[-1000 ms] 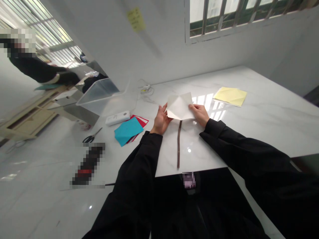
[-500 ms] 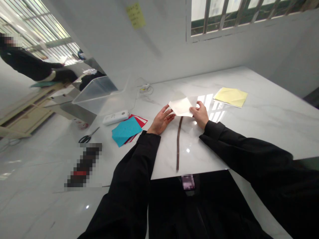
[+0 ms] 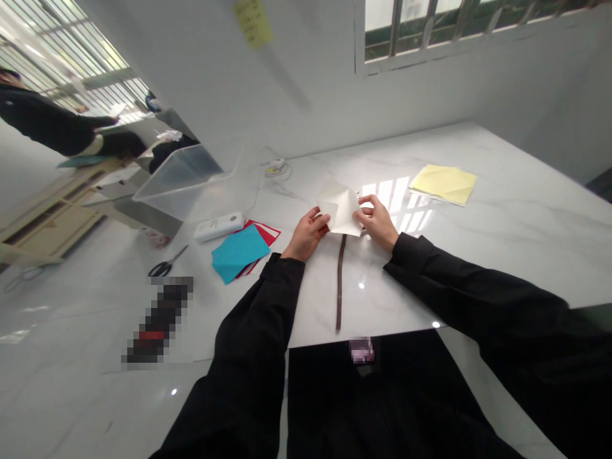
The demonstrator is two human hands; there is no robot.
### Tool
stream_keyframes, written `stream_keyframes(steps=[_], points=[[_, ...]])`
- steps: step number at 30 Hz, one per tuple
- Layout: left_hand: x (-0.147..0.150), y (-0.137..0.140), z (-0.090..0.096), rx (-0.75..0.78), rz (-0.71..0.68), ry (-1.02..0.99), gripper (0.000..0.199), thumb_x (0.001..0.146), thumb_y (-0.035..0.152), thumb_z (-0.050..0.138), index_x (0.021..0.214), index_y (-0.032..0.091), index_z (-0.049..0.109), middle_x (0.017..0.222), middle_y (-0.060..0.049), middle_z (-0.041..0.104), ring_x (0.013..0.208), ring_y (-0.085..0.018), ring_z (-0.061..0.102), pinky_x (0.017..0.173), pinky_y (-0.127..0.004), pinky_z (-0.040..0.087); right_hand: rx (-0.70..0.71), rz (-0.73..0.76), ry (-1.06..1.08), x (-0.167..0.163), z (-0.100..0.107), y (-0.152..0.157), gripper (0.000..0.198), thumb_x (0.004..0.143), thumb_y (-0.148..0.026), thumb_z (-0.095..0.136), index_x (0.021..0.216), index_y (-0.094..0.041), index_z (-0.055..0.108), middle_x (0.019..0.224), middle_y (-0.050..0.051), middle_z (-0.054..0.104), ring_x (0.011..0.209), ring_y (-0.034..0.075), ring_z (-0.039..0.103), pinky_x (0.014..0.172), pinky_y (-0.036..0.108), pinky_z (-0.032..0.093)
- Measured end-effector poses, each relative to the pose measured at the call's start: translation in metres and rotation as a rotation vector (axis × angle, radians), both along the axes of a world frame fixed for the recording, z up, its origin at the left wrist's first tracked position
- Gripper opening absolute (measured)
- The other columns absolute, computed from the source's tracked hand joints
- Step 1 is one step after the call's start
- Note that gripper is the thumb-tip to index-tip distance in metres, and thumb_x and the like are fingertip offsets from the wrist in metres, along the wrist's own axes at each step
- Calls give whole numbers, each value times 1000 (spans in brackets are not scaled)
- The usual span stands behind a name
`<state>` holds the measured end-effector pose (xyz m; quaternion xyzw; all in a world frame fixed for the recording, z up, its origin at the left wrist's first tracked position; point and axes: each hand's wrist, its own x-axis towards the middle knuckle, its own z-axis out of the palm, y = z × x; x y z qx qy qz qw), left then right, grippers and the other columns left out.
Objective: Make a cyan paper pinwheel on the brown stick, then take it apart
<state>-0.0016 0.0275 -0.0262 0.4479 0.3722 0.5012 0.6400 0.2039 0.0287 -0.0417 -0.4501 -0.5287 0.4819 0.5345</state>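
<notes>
A creased sheet of white paper (image 3: 345, 207) is held up between my two hands over the table. My left hand (image 3: 308, 234) pinches its left edge, thumb in front and fingers behind. On the other side, my right hand (image 3: 375, 220) grips the right edge between thumb and fingers. Below the paper a thin brown stick (image 3: 340, 280) lies lengthwise on the tabletop, its far end hidden behind the sheet. Left of my left hand rests a blue sheet of paper (image 3: 241, 253) on top of some red sheets (image 3: 268, 234).
Scissors (image 3: 167, 262) and a white power strip (image 3: 220, 226) lie to the left, near a clear plastic bin (image 3: 176, 185). Yellow paper (image 3: 444, 183) sits at the right on the marble table (image 3: 507, 242). Another person (image 3: 45, 118) is at far left.
The paper has shifted left and slightly down, and its left side now shows a fold. My right hand has moved left with it, and my left hand now pinches the left edge.
</notes>
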Motion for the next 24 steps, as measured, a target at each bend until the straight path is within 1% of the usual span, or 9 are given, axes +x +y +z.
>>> stream_keyframes(steps=[3,7,10,13,17,19,20,22,24], points=[[0,0,1,6,-15,-14,54,72,33,87,120,18,68,115,-11,75,104,-23,70,90,-31,53,22,44,-14,-2,3,-3,41,78,-44,72,105,-25,48,80,0,68,64,18,65,50,26,49],[2,-2,1,14,-12,-2,54,71,31,88,119,17,68,115,-11,76,107,-26,71,93,-33,53,6,43,21,1,9,-4,53,79,-66,72,103,-25,49,77,1,65,62,18,62,49,27,48],[4,-3,0,26,-5,28,52,69,31,88,116,17,70,115,-10,76,106,-25,71,90,-31,53,-58,44,100,5,12,-3,63,81,-82,59,102,-24,50,83,4,65,64,19,64,52,29,50],[4,-3,-1,35,-1,52,49,70,31,87,113,17,71,115,-10,76,104,-24,71,85,-29,53,-142,59,169,9,8,1,71,82,-91,45,103,-23,52,87,7,67,68,21,66,54,31,52],[3,-1,0,27,2,49,47,71,31,86,113,17,71,113,-10,76,101,-23,70,84,-29,52,-154,30,184,10,-1,11,69,85,-89,43,102,-23,53,91,8,66,70,19,66,58,32,54],[3,0,0,19,11,46,45,72,31,86,112,17,71,112,-9,76,100,-22,70,84,-28,52,-98,-58,158,10,5,14,63,88,-84,43,99,-23,53,92,7,63,72,18,64,61,32,54],[2,1,-1,17,16,43,43,72,31,85,111,18,71,110,-9,76,100,-22,70,84,-28,52,-43,-127,133,11,12,11,59,90,-81,44,97,-23,53,92,7,61,74,18,63,62,32,54],[2,2,-2,17,26,28,40,74,32,84,109,18,72,108,-8,76,98,-21,70,84,-28,52,128,-274,62,11,34,-12,49,94,-73,45,95,-24,54,89,6,57,80,19,61,65,32,54],[2,3,-3,21,27,15,38,74,32,83,108,18,72,106,-7,76,97,-20,70,83,-27,52,252,-212,-10,7,53,-64,40,98,-64,45,96,-26,59,88,7,58,86,23,62,68,36,53]])
